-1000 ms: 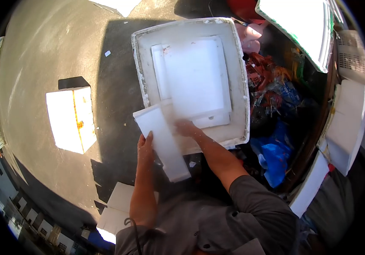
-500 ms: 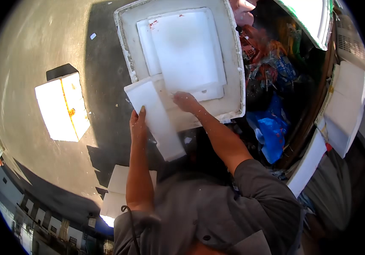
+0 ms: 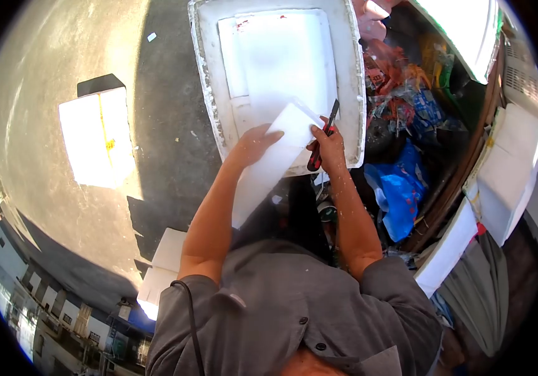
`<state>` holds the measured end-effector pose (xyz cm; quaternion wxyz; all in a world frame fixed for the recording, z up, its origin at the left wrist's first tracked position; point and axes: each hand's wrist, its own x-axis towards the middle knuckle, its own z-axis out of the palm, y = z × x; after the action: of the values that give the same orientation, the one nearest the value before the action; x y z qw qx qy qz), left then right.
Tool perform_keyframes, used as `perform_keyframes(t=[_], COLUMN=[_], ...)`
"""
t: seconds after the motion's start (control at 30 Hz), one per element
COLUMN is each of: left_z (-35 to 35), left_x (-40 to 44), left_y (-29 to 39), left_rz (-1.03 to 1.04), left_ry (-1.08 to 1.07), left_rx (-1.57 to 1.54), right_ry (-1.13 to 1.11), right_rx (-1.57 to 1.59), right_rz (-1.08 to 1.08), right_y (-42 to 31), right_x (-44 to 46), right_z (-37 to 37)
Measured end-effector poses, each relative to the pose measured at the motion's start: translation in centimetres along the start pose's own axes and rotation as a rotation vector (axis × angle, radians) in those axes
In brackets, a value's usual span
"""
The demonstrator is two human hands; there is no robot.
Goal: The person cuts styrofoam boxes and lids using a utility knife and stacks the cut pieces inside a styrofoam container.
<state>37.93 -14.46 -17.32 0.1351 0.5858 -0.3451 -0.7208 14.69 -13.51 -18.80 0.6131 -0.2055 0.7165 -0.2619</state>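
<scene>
A long white foam strip (image 3: pixel 263 178) slants across the front of the open foam box (image 3: pixel 209 94), its upper end over the box. My left hand (image 3: pixel 251 147) is closed on the strip's left edge, thumb on top. At the strip's upper right corner, my right hand (image 3: pixel 330 147) grips a red and black utility knife (image 3: pixel 315 158), its dark tip pointing up and away. The right thumb also touches the strip's corner. Inside the box lie flat white foam slabs (image 3: pixel 288 62), with small red marks near their far edge.
A taped white foam box (image 3: pixel 96 138) stands on the concrete floor to the left. On the right are a blue plastic bag (image 3: pixel 400 188), red and clear plastic waste (image 3: pixel 388 69) and more foam pieces (image 3: pixel 507 169). Another foam box (image 3: pixel 162 263) is near my left elbow.
The foam strip has swung to slant up to the right and moved over the box's front. My right hand has come from inside the box to the strip's corner; the knife now shows.
</scene>
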Motion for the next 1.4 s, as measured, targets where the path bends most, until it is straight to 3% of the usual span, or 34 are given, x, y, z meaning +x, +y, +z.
perform_keyframes(t=[0.17,0.27,0.47,0.53,0.67,0.77,0.93,1.23,1.37,1.4], left_z=[1.6,1.9,1.4,1.1,0.8,-0.1,-0.3,1.7,2.7,3.1], left_x=[0.2,-0.5,-0.4,0.0,-0.7,-0.7,-1.9,-4.1,-4.2,-4.4], left_y=[-0.3,-0.3,2.3,2.1,1.0,-3.0,-6.9,-4.6,-4.1,-4.0], left_rz=[0.022,0.006,0.197,0.232,0.217,0.208,0.120,0.217,0.206,0.197], left_ry=[-0.056,0.014,0.306,0.443,0.731,0.887,0.882,0.886,0.884,0.882], left_rx=[0.012,0.115,-0.045,0.067,0.094,0.099,0.072,0.095,0.131,0.128], right_ry=[0.002,-0.032,-0.314,-0.350,-0.153,-0.178,-0.342,-0.353,-0.280,-0.253], right_rx=[0.195,0.102,-0.138,-0.169,-0.445,-0.494,-0.419,-0.588,-0.821,-0.927], right_rz=[0.063,-0.002,-0.102,-0.117,-0.205,-0.207,-0.083,-0.109,-0.379,-0.571], right_y=[2.0,0.6,-6.1,-6.9,-7.8,-6.2,-1.3,-2.9,-1.3,-0.1], right_x=[-0.4,-1.1,-1.0,-0.4,-2.4,-4.6,-7.9,-9.3,-6.7,-5.4], right_z=[-2.2,-2.8,-0.4,0.6,3.4,3.8,3.4,5.4,7.5,7.6])
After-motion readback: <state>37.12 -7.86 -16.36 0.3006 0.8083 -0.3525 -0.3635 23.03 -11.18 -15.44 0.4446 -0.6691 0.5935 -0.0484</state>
